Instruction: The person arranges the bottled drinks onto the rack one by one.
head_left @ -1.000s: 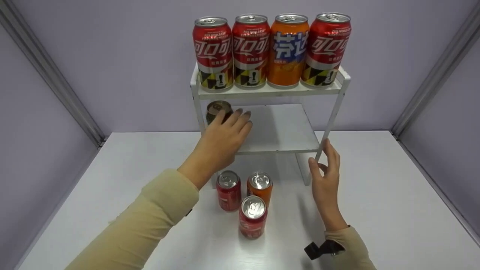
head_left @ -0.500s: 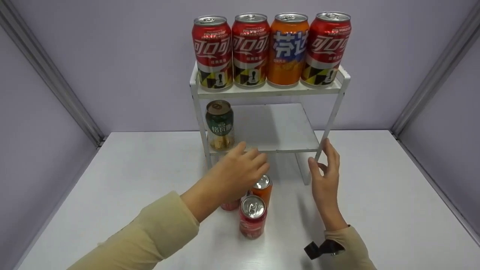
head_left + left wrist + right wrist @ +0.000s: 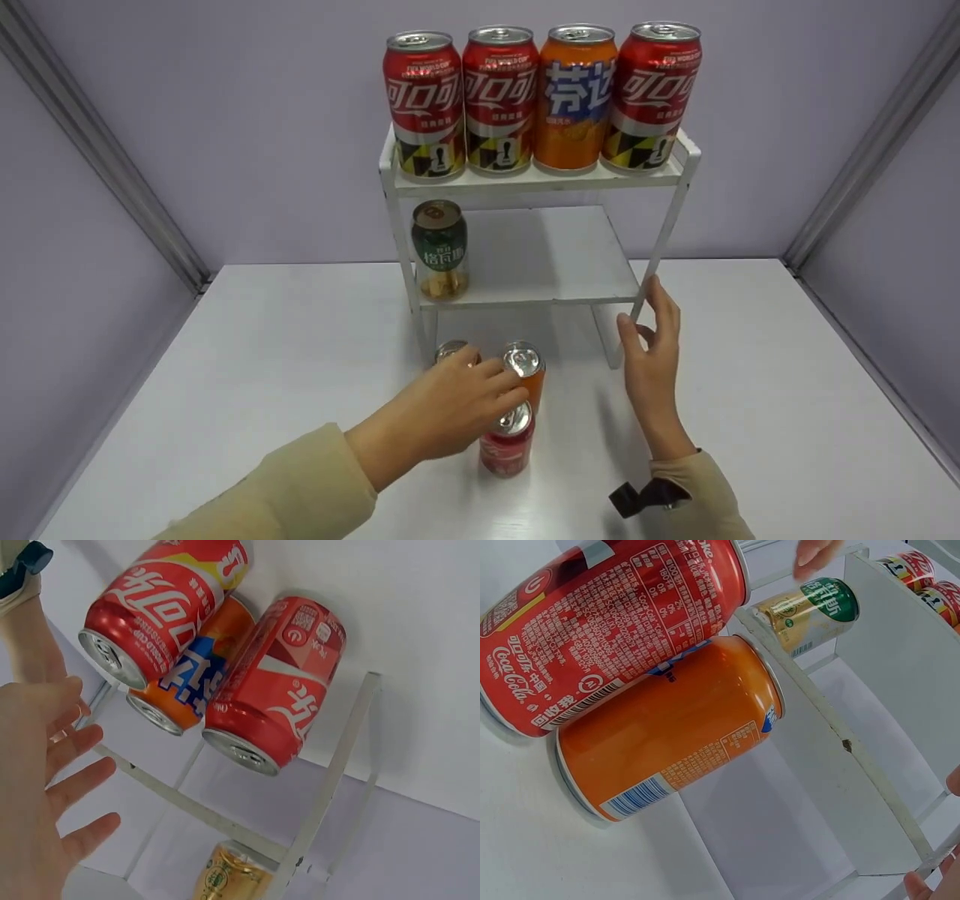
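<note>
My left hand (image 3: 450,409) hovers over three cans on the table, its fingers apart and holding nothing. Beneath it stand a red cola can (image 3: 504,454), an orange soda can (image 3: 535,384) and, mostly hidden by the hand, another red cola can (image 3: 450,349). In the left wrist view, the fingers (image 3: 82,784) are spread beside the cans without touching them. My right hand (image 3: 652,375) holds the right post of the white two-tier rack (image 3: 555,302), thumb on one side and fingers on the other. A green and gold can (image 3: 441,251) stands at the left end of the lower shelf.
On the rack's top shelf, two red cola cans (image 3: 424,105) (image 3: 501,105), an orange soda can (image 3: 576,105) and another red cola can (image 3: 652,101) stand in a row. Pale walls (image 3: 300,135) enclose the white table (image 3: 285,345) behind and at both sides.
My left hand has let go of the green and gold can on the lower shelf and moved down toward the cans on the table. The right hand has stayed at the post.
</note>
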Demonstrator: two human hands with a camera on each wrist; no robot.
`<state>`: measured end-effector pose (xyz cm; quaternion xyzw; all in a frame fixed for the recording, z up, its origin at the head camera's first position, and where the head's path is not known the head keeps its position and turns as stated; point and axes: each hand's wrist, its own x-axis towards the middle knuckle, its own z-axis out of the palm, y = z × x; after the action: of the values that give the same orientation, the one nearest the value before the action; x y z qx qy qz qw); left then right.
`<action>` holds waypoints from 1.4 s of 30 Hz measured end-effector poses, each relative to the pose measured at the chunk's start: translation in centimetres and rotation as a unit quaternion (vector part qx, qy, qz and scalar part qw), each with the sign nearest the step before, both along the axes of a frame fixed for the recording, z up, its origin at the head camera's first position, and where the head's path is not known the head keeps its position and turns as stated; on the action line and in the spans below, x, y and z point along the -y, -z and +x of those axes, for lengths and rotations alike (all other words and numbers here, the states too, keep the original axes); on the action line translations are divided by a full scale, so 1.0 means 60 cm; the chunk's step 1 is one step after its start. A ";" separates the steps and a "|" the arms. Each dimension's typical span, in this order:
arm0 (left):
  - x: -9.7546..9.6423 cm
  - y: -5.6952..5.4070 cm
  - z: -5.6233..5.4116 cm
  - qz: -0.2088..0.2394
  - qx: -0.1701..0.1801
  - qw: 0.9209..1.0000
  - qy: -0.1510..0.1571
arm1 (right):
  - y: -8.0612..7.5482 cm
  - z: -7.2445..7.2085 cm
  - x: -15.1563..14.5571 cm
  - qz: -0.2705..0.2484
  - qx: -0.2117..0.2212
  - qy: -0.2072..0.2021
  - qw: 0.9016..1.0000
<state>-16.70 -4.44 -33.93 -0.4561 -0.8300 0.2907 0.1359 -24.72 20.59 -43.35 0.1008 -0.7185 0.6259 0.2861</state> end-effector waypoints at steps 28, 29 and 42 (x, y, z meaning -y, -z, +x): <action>-0.055 0.094 0.017 0.071 0.028 0.991 -0.113 | -0.001 0.004 0.001 0.001 0.008 -0.003 1.000; -0.056 0.095 0.017 0.077 0.031 0.990 -0.116 | -0.001 0.004 0.001 0.000 0.008 -0.004 1.000; -0.052 0.106 0.013 0.150 0.060 0.979 -0.123 | -0.002 0.003 0.002 0.002 0.003 0.003 1.000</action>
<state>-15.91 -1.29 -40.27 -0.3419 -0.9205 0.1498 0.1159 -24.56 20.47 -43.25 0.0975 -0.7209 0.6239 0.2857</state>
